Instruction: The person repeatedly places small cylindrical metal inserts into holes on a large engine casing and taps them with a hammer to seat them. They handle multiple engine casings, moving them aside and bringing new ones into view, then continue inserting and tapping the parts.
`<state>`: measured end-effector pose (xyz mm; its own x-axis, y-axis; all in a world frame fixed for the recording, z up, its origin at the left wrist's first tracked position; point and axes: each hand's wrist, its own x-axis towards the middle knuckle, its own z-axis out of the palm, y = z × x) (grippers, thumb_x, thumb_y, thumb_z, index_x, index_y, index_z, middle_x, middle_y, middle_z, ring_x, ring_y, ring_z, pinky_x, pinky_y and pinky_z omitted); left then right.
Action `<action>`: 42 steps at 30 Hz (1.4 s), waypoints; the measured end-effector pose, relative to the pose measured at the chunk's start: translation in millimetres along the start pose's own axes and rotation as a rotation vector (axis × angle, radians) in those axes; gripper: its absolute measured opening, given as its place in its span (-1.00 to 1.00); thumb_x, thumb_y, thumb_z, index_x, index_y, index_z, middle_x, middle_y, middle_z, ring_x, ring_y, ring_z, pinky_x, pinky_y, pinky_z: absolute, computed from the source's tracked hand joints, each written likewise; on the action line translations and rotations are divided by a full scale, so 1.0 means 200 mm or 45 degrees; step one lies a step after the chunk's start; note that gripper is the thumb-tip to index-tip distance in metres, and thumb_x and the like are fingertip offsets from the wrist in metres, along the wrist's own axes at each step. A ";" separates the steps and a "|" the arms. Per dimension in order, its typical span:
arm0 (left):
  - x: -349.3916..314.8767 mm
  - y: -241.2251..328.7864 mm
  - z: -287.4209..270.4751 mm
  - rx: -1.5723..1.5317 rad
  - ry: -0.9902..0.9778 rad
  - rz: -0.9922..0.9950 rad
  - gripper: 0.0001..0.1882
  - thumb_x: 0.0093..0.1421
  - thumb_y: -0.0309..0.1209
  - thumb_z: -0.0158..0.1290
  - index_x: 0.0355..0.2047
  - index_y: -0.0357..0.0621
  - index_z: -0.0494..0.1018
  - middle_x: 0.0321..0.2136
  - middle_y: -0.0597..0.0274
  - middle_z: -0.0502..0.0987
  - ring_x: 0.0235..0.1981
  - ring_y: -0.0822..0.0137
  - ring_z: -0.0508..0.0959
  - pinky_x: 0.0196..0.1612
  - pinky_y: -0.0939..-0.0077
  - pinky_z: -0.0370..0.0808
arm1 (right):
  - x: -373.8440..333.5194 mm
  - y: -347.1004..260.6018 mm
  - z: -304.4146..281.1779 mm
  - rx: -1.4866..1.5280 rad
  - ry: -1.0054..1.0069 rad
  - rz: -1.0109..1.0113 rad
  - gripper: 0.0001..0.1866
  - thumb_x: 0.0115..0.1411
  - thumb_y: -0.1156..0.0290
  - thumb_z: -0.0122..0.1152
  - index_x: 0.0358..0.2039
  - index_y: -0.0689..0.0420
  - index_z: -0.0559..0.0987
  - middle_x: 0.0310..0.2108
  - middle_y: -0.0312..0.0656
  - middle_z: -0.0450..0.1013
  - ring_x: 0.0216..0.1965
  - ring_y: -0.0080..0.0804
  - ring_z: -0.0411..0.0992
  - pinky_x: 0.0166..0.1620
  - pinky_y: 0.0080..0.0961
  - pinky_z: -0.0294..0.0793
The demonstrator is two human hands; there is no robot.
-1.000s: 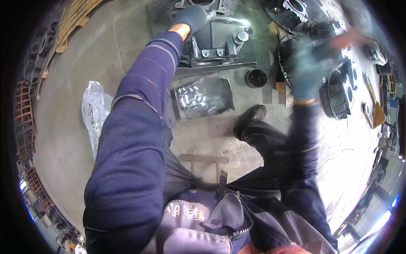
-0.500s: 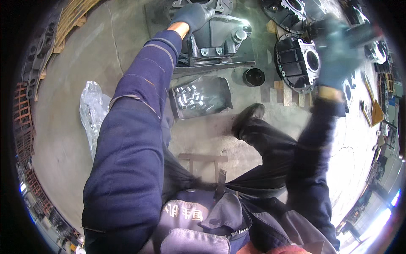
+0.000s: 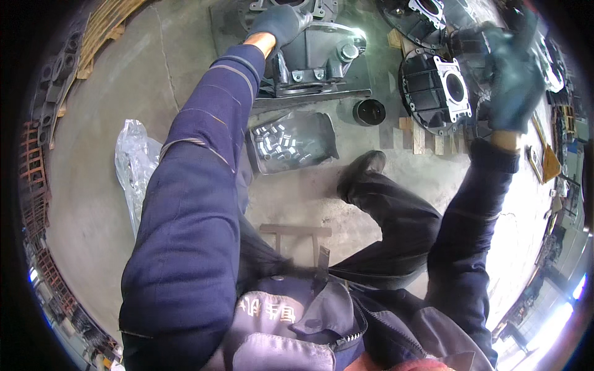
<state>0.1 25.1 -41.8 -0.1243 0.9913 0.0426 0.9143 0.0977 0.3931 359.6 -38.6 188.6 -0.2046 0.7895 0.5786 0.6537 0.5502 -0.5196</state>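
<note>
My left hand [image 3: 276, 26], in a dark grey work glove, is closed over the upper part of a dark metal housing [image 3: 309, 52]. The housing sits on a dark plate [image 3: 352, 89] and has a round capped fitting [image 3: 349, 52] on its right side. My right hand [image 3: 515, 83], gloved too, is raised at the far right, beside several black castings. Its fingers are closed around a dark, elongated tool [image 3: 526, 29] whose kind I cannot make out. The nearest black casting [image 3: 427, 93], with a bright machined flange, stands to the left of that hand.
In front of the housing lies a metal tray [image 3: 318, 139] with several short silver sleeves [image 3: 278, 142]. Beside it stands a small black round container [image 3: 369, 112]. Clear plastic wrapping [image 3: 133, 164] lies on the floor at left. Wooden pallet slats [image 3: 419, 139] show beneath the castings.
My right hand has moved slightly right and its blur has lessened; the dark tool has swung from pointing right to pointing away from me. My left hand has stayed on the housing.
</note>
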 end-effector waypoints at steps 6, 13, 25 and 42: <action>-0.02 0.03 -0.06 -0.012 0.011 0.132 -0.42 0.39 0.13 -0.12 0.06 -0.03 0.60 0.00 -0.14 0.62 0.03 -0.10 0.62 0.11 0.03 0.49 | -0.68 0.32 0.47 -0.434 -0.662 0.370 -0.56 0.19 0.15 0.30 -0.11 0.28 0.64 -0.17 0.27 0.60 -0.07 0.24 0.57 -0.03 0.03 0.54; -0.06 0.06 -0.10 0.073 0.032 0.032 -0.40 0.36 0.15 -0.07 -0.09 -0.13 0.66 -0.07 -0.19 0.63 -0.07 -0.12 0.66 0.00 0.02 0.54 | -0.17 0.35 0.07 -0.517 -0.490 0.032 -0.65 0.25 0.24 0.27 -0.08 0.24 0.64 -0.26 0.04 0.63 -0.19 -0.20 0.63 -0.16 -0.33 0.60; -0.12 0.11 -0.09 0.059 0.214 0.011 -0.37 0.36 0.17 -0.11 -0.05 -0.12 0.64 -0.13 -0.23 0.64 -0.06 -0.16 0.65 0.03 0.00 0.54 | -0.61 0.40 0.39 -0.526 -0.746 0.349 -0.68 0.15 0.31 0.32 -0.19 0.29 0.65 -0.34 0.29 0.57 -0.26 0.30 0.56 -0.18 -0.05 0.54; 0.02 0.01 -0.03 0.070 0.001 0.111 -0.47 0.38 0.09 -0.06 -0.11 -0.09 0.65 -0.21 -0.20 0.65 -0.12 -0.16 0.65 -0.07 0.02 0.54 | -0.58 0.38 0.40 -0.592 -0.888 0.418 -0.66 0.14 0.17 0.32 -0.18 0.13 0.69 -0.28 0.20 0.61 -0.17 0.22 0.59 -0.08 -0.01 0.58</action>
<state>-1.1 28.1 -36.4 -0.0439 0.9962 0.0754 0.9414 0.0160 0.3368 374.4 -66.1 31.3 -0.2523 0.9566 -0.1457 0.9549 0.2218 -0.1973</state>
